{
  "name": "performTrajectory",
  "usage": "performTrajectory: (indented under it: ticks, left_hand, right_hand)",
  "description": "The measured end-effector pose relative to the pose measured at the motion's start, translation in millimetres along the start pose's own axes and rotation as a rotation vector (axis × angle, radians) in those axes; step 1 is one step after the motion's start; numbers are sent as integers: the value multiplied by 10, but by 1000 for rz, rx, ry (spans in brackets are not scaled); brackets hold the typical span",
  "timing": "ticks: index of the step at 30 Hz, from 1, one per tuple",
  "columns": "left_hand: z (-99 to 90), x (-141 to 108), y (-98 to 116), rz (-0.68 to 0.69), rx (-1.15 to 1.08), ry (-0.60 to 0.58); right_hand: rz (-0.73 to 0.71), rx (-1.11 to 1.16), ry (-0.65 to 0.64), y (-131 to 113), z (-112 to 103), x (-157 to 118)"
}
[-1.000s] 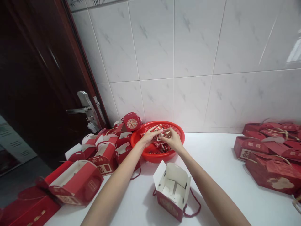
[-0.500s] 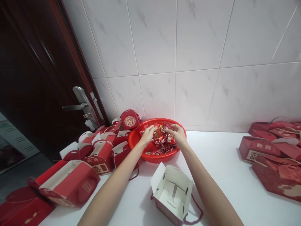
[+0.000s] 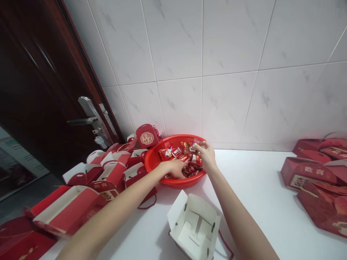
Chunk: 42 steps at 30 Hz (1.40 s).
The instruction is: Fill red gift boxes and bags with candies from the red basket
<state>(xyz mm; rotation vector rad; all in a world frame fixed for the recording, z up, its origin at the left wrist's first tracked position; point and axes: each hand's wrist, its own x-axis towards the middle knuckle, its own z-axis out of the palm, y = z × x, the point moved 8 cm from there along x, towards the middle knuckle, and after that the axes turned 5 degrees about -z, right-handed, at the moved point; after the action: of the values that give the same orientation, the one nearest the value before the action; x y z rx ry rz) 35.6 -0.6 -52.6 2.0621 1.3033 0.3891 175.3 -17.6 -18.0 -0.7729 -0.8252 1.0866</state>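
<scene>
A red plastic basket [image 3: 154, 157] holds wrapped candies [image 3: 187, 148] in red and gold. Low over the basket's front part, my left hand [image 3: 175, 168] reaches among the candies with its fingers apart. At the right rim my right hand [image 3: 206, 153] has its fingers closed by a red wrapper; what they grip is too small to name. In front of the basket stands an open box [image 3: 193, 227], white inside, with a dark red cord at its side. No candy shows inside it.
Several red boxes [image 3: 67, 209] crowd the left side of the white table [image 3: 249, 180], most with open tops. More red boxes [image 3: 309, 171] stand at the right. Behind are a tiled wall [image 3: 179, 104] and a dark door with a metal handle [image 3: 92, 117].
My left hand has moved down and nearer among the candies at the basket's front. My right hand stays near the right rim. The view has shifted slightly.
</scene>
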Motion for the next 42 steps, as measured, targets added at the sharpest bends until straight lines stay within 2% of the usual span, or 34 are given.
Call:
performTrajectory:
  ticks: [4, 6, 8, 11, 15, 18, 27, 33, 42]
  left_hand:
    - [151, 166, -90, -15, -41, 43]
    - [171, 231, -94, -26, -63, 21]
    - [120, 275, -80, -41, -109, -7]
    - [-58, 320, -56, -62, -219, 2]
    - [-303, 362, -49, -68, -426, 113]
    - [-397, 355, -36, -58, -588, 181]
    - [-450, 235, 149, -37, -876, 190]
    - [-411, 202, 228, -7, -1032, 120]
    - [-526, 228, 177, 104, -1101, 217]
  right_hand:
    - [17, 22, 11, 0, 11, -1]
    - [25, 29, 21, 5, 4, 3]
    - [23, 35, 21, 7, -2, 11]
    - [35, 28, 14, 24, -11, 23]
    - [67, 43, 41, 50, -39, 35]
    - [76, 80, 77, 68, -67, 48]
    - [17, 38, 34, 108, -93, 128]
    - [59, 78, 31, 99, -62, 97]
    - [134, 28, -35, 109, -1, 27]
